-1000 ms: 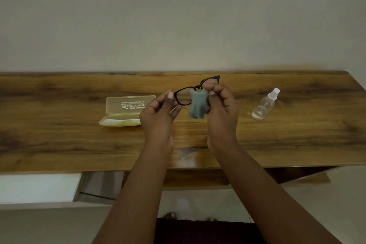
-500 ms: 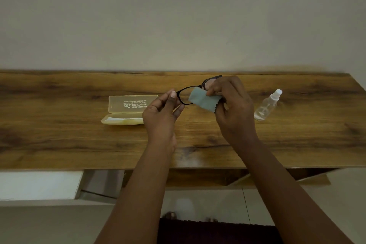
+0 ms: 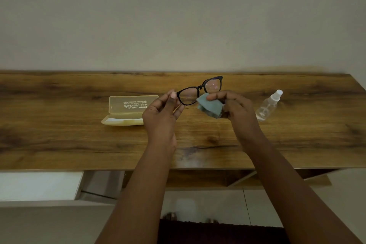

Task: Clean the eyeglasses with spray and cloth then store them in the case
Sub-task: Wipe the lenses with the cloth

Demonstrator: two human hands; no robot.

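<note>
Black-framed eyeglasses (image 3: 200, 90) hang in the air above the wooden table (image 3: 59, 134). My left hand (image 3: 161, 117) pinches their left end between thumb and fingers. My right hand (image 3: 235, 111) grips a folded grey-blue cloth (image 3: 208, 108) just below and right of the left lens, a little apart from the glass. The pale yellow case (image 3: 128, 110) lies open on the table left of my left hand, lid up. A clear spray bottle (image 3: 268, 106) with a white cap lies on the table right of my right hand.
A plain wall runs along the table's far edge. Under the near edge are a white drawer front (image 3: 39, 185) at the left and wooden shelving. Tiled floor shows below.
My right hand has pulled the cloth down and to the right off the lenses, so both lenses now show. My left hand still holds the frame in about the same place.
</note>
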